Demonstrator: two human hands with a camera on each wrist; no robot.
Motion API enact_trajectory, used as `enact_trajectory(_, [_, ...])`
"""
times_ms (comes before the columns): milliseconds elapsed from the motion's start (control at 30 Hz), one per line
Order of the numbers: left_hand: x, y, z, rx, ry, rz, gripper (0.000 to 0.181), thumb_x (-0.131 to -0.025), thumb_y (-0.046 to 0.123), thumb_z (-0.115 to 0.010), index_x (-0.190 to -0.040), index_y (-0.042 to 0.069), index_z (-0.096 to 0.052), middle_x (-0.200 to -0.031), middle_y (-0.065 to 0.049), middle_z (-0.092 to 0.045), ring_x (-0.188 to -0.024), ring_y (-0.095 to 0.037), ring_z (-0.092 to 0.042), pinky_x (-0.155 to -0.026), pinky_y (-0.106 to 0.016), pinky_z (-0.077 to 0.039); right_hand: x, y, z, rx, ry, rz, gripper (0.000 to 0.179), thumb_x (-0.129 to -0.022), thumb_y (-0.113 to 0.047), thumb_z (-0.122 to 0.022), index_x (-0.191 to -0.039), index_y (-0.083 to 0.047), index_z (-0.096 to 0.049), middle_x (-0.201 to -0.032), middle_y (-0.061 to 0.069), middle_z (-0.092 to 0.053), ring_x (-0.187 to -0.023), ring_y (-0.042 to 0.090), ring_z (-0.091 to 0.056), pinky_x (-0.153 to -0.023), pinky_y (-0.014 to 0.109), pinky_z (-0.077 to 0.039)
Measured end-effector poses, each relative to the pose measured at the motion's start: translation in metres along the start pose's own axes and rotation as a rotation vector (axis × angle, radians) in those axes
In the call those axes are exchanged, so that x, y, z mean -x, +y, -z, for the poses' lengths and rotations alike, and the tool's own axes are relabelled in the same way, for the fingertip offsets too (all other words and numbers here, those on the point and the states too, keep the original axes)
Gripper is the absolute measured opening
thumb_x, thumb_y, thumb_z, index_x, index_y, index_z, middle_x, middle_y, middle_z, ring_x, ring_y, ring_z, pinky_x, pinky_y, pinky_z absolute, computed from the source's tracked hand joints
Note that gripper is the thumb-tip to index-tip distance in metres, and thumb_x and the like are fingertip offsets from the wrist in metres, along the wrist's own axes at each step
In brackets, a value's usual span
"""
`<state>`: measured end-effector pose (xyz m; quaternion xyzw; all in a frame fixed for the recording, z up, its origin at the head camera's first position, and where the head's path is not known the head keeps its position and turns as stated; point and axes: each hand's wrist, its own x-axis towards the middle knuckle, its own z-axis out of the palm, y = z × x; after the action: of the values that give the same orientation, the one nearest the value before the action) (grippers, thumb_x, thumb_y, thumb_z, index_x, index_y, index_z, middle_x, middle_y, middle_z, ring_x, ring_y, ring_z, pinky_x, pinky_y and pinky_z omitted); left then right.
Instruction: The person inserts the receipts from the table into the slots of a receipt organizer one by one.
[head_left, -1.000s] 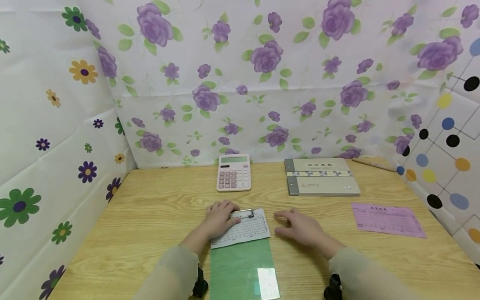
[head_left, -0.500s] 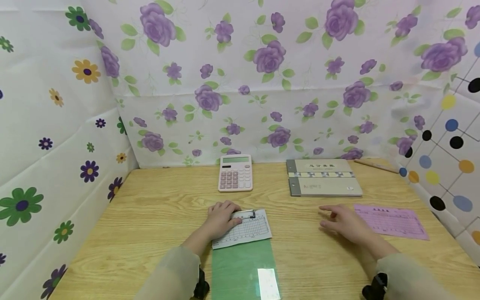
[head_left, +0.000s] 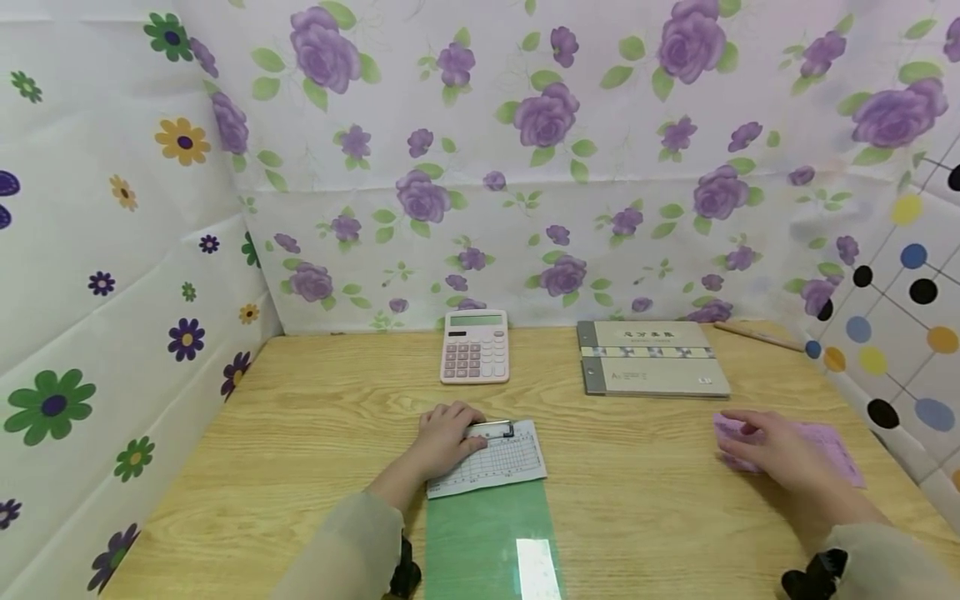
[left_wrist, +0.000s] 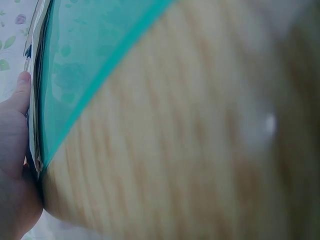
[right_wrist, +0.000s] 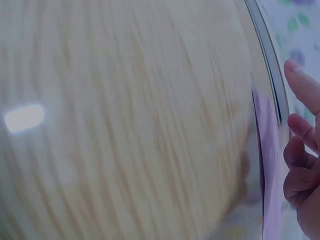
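A green translucent clipboard [head_left: 491, 542] lies at the front middle of the table, with white printed forms [head_left: 502, 462] under its metal clip [head_left: 491, 429]. My left hand [head_left: 446, 437] holds its upper left corner by the clip, thumb on the forms and fingers over the top edge. In the left wrist view the thumb [left_wrist: 22, 92] lies against the paper stack. At the right, a pink printed slip [head_left: 828, 446] lies flat. Above its left part hovers my right hand [head_left: 783, 454], fingers loosely bent and nothing between them. The right wrist view shows the slip apart from the fingertips.
A pink-and-white calculator [head_left: 476, 347] stands at the back middle of the wooden table [head_left: 330, 425]. To its right lie a grey-beige account book [head_left: 652, 358] and a thin brown stick-like pen [head_left: 759, 337]. Patterned cloth walls [head_left: 450, 150] close off the back and sides.
My right hand has moved right, from beside the clipboard to over the pink slip. The left hand has kept its place on the clipboard. The head view has shifted slightly left.
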<state>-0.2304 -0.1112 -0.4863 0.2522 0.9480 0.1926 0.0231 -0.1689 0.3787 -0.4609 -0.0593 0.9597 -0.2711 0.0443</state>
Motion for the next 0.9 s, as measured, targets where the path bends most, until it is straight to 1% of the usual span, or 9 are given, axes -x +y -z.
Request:
enact_trajectory(100, [0.0, 0.0, 0.0, -0.001, -0.003, -0.004, 0.033, -0.092, 0.043, -0.055, -0.119, 0.023, -0.056, -0.122, 0.004, -0.05, -0.11, -0.023, -0.042, -0.092, -0.048, -0.025, 0.006, 0.024, 0.007, 0.051, 0.003, -0.031, 0.074, -0.087, -0.053, -0.058, -0.134, 0.002, -0.046, -0.12, 0.035, -0.05, -0.107, 0.049, -0.048, -0.08, 0.06, -0.039])
enact_trajectory(233, [0.0, 0.001, -0.001, -0.006, -0.002, -0.006, 0.033, -0.092, 0.043, -0.055, -0.119, 0.023, -0.056, -0.123, 0.004, -0.05, -0.11, -0.023, -0.042, -0.091, -0.048, -0.025, 0.014, 0.054, 0.015, 0.112, 0.004, -0.089, 0.08, -0.085, -0.058, -0.058, -0.133, 0.005, -0.046, -0.124, 0.042, -0.042, -0.109, 0.055, -0.042, -0.081, 0.064, -0.035])
enact_trajectory(333, [0.0, 0.0, 0.0, -0.006, 0.004, -0.005, 0.034, -0.092, 0.043, -0.055, -0.119, 0.023, -0.056, -0.122, 0.004, -0.05, -0.11, -0.022, -0.042, -0.091, -0.048, -0.025, 0.019, 0.071, 0.019, 0.127, 0.028, -0.136, 0.084, -0.085, -0.059, -0.056, -0.131, 0.01, -0.044, -0.122, 0.044, -0.039, -0.107, 0.057, -0.04, -0.082, 0.065, -0.032])
enact_trajectory(400, [0.0, 0.0, 0.0, -0.004, 0.008, -0.007, 0.034, -0.092, 0.043, -0.055, -0.119, 0.023, -0.056, -0.122, 0.004, -0.05, -0.109, -0.022, -0.042, -0.091, -0.048, -0.026, 0.022, 0.081, 0.02, 0.161, 0.065, -0.153, 0.084, -0.086, -0.059, -0.056, -0.129, 0.012, -0.044, -0.119, 0.045, -0.04, -0.105, 0.058, -0.041, -0.082, 0.065, -0.033])
enact_trajectory(500, [0.0, 0.0, 0.0, -0.006, 0.011, -0.011, 0.034, -0.092, 0.044, -0.055, -0.119, 0.023, -0.056, -0.122, 0.004, -0.05, -0.109, -0.022, -0.042, -0.091, -0.048, -0.026, 0.028, 0.091, 0.021, 0.21, 0.122, -0.18, 0.08, -0.086, -0.057, -0.057, -0.125, 0.012, -0.046, -0.113, 0.045, -0.044, -0.099, 0.058, -0.043, -0.081, 0.065, -0.033])
enact_trajectory(633, [-0.001, -0.001, -0.001, -0.008, 0.008, -0.011, 0.034, -0.092, 0.044, -0.055, -0.119, 0.024, -0.056, -0.122, 0.005, -0.05, -0.109, -0.021, -0.042, -0.091, -0.048, -0.025, 0.032, 0.098, 0.02, 0.224, 0.174, -0.22, 0.076, -0.086, -0.056, -0.058, -0.123, 0.01, -0.046, -0.111, 0.045, -0.045, -0.099, 0.061, -0.035, -0.083, 0.068, -0.028])
enact_trajectory(733, [0.0, -0.001, -0.002, -0.008, 0.01, -0.012, 0.034, -0.092, 0.044, -0.055, -0.119, 0.024, -0.056, -0.121, 0.005, -0.05, -0.109, -0.021, -0.042, -0.091, -0.048, -0.026, 0.033, 0.103, 0.017, 0.209, 0.177, -0.258, 0.079, -0.086, -0.059, -0.056, -0.125, 0.009, -0.043, -0.113, 0.044, -0.044, -0.103, 0.063, -0.022, -0.086, 0.07, -0.019])
enact_trajectory(800, [0.0, -0.002, -0.002, -0.009, 0.014, -0.013, 0.033, -0.092, 0.044, -0.056, -0.118, 0.024, -0.056, -0.121, 0.005, -0.05, -0.108, -0.021, -0.042, -0.09, -0.048, -0.026, 0.032, 0.103, 0.018, 0.214, 0.177, -0.271, 0.081, -0.085, -0.06, -0.055, -0.125, 0.009, -0.042, -0.114, 0.044, -0.044, -0.103, 0.063, -0.018, -0.085, 0.069, -0.016])
enact_trajectory(900, [0.0, -0.002, -0.001, -0.011, 0.019, -0.012, 0.033, -0.092, 0.044, -0.056, -0.118, 0.024, -0.056, -0.121, 0.005, -0.05, -0.108, -0.021, -0.042, -0.09, -0.047, -0.026, 0.031, 0.103, 0.018, 0.218, 0.169, -0.263, 0.083, -0.084, -0.061, -0.056, -0.125, 0.01, -0.041, -0.114, 0.043, -0.044, -0.102, 0.062, -0.016, -0.083, 0.067, -0.013])
